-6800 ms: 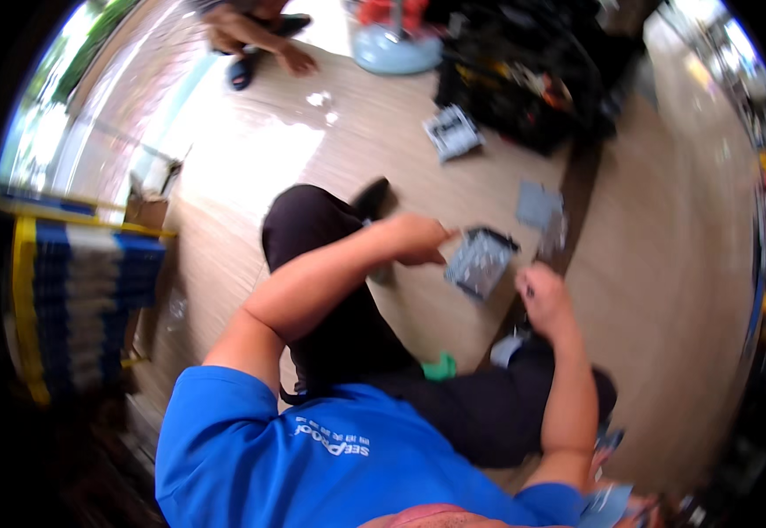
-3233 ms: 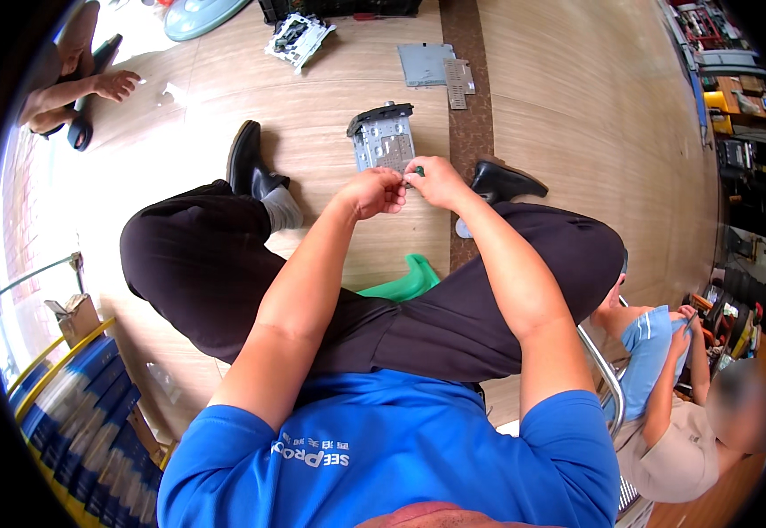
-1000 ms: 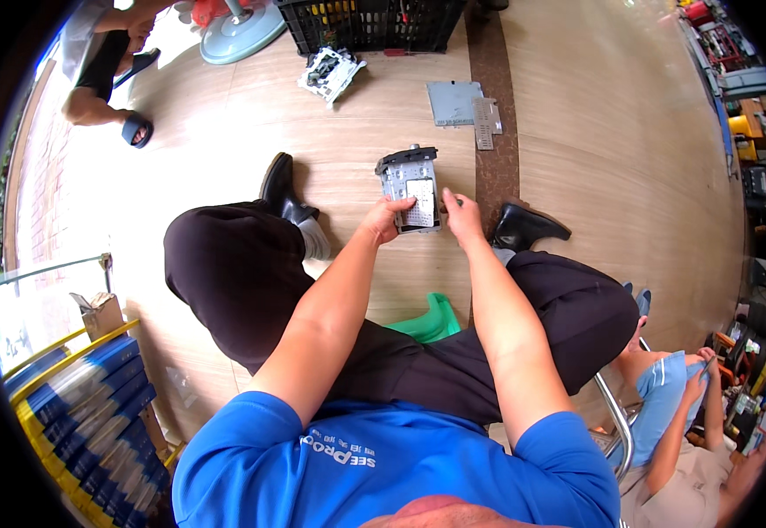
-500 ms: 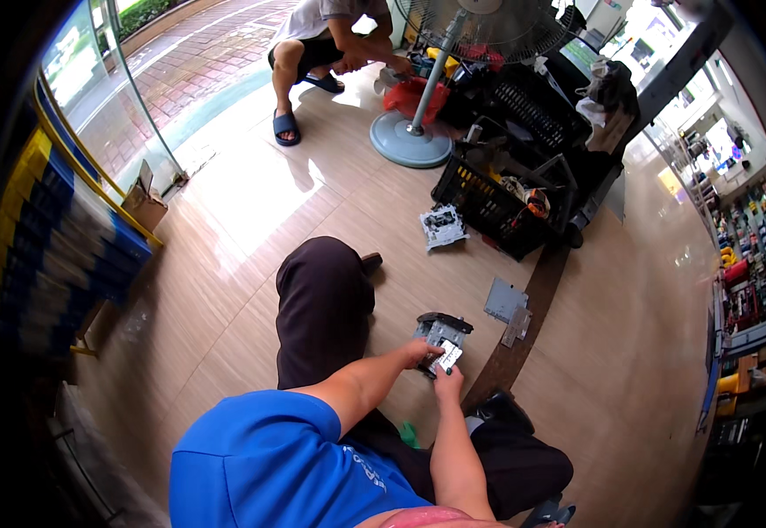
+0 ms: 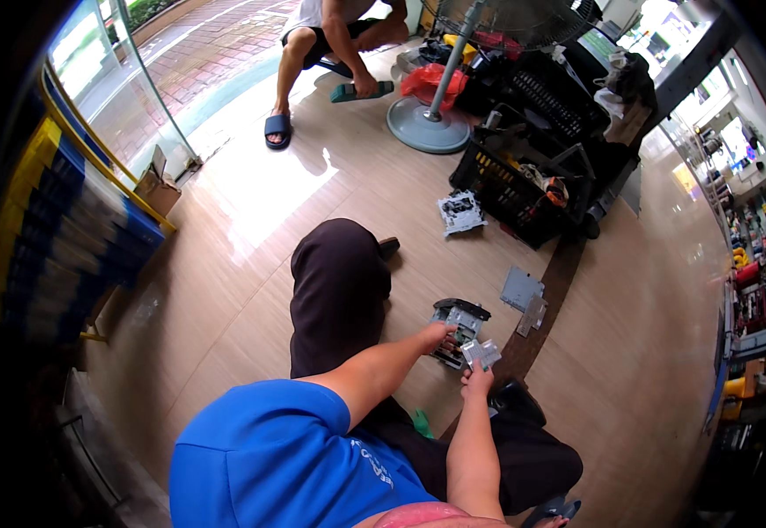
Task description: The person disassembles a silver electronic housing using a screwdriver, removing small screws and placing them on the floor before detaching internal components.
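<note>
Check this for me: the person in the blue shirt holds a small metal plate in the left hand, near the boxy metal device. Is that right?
Not quite: the head view shows the small metal plate in the right hand, not the left hand. It is indeed near the boxy metal device.

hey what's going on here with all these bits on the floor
The left hand touches a boxy metal unit; the right hand holds a small silver plate at its near side. A flat grey panel and smaller metal piece lie farther off on the floor. Beyond, another person's hand holds a green object.
</note>
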### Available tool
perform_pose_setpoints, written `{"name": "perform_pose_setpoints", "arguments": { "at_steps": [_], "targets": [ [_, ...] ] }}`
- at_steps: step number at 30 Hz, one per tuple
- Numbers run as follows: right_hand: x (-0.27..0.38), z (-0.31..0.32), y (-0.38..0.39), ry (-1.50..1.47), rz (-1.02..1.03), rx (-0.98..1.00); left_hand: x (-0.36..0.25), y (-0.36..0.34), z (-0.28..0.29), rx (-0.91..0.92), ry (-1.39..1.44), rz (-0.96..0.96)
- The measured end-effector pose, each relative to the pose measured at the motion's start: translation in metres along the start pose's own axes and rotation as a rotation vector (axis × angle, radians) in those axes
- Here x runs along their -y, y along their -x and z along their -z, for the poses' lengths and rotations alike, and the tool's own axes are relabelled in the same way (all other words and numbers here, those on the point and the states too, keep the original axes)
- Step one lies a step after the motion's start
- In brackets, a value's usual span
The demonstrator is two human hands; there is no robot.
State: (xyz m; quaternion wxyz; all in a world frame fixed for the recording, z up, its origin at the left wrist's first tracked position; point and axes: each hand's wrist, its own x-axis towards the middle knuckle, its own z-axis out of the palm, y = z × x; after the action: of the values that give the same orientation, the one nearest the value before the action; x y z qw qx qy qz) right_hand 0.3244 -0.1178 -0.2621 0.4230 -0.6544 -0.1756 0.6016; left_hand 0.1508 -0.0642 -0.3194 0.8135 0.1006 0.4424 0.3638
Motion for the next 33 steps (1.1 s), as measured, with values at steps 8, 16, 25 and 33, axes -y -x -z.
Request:
{"name": "perform_pose_setpoints", "arguments": {
  "at_steps": [8, 16, 25, 33],
  "targets": [
    [-0.015, 0.007, 0.006, -0.036, -0.017, -0.026, 0.015, -0.005, -0.002, -0.107, 0.032, -0.123],
    [-0.018, 0.026, -0.025, -0.162, -0.121, -0.076, 0.02, -0.025, 0.0, -0.188, -0.172, -0.119],
    [-0.016, 0.027, -0.041, -0.223, -0.218, -0.053, 0.007, -0.018, -0.011, -0.234, -0.213, -0.21],
    [-0.024, 0.019, -0.027, -0.159, -0.318, -0.037, 0.011, -0.001, -0.012, -0.281, -0.28, -0.173]
  ]
}}
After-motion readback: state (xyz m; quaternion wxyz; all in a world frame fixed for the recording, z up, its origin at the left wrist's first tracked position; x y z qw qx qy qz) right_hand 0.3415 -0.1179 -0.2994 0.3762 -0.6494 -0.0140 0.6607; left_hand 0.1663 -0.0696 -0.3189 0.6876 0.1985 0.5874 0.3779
